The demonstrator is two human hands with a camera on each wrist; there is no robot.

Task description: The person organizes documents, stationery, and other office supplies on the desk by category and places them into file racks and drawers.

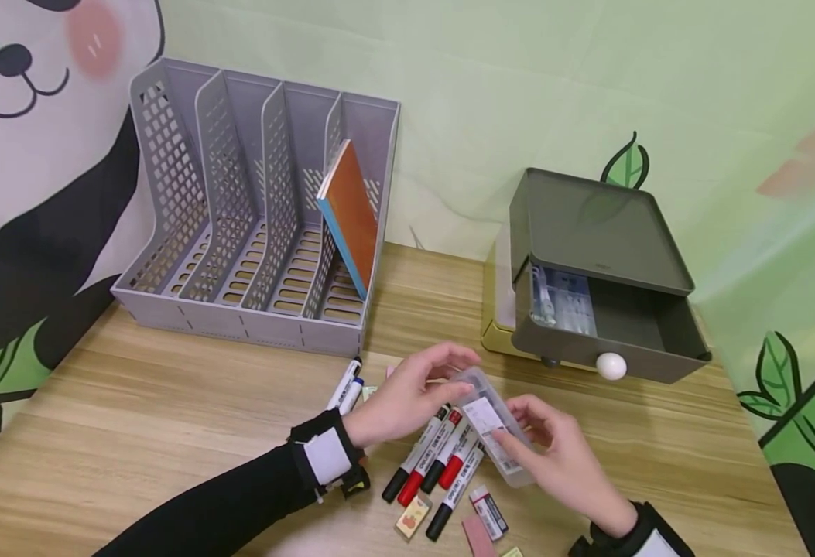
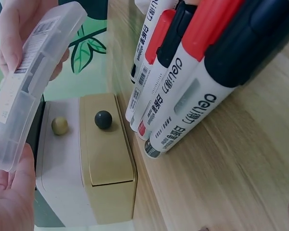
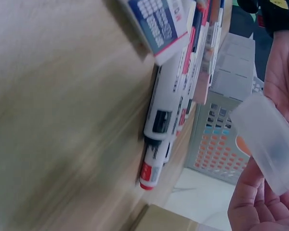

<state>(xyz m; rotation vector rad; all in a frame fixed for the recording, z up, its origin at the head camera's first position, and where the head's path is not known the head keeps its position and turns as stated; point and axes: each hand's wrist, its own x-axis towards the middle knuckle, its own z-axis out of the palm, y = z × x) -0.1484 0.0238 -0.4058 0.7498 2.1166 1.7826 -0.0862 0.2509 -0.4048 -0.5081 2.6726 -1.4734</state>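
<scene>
Both hands hold a translucent plastic box (image 1: 485, 414) with a white printed label, tilted above the table. My left hand (image 1: 403, 402) pinches its far end between thumb and fingers. My right hand (image 1: 566, 460) grips the nearer right side, thumb over the label. In the left wrist view the box (image 2: 36, 79) looks shut, with its label along one face. Beneath and left of it lie several whiteboard markers (image 1: 438, 452) with black and red caps. Near them are a boxed eraser (image 1: 488, 514), a yellow patterned eraser (image 1: 413, 517) and a pink strip (image 1: 477, 536).
A grey file rack (image 1: 309, 333) stands at the back left, with an orange-and-blue book (image 1: 355, 220) leaning in its right slot. At the back right is a dark drawer unit (image 1: 602, 224); its pulled-out drawer (image 1: 630, 309) contains clear packets. More markers (image 1: 346, 387) lie behind my left wrist.
</scene>
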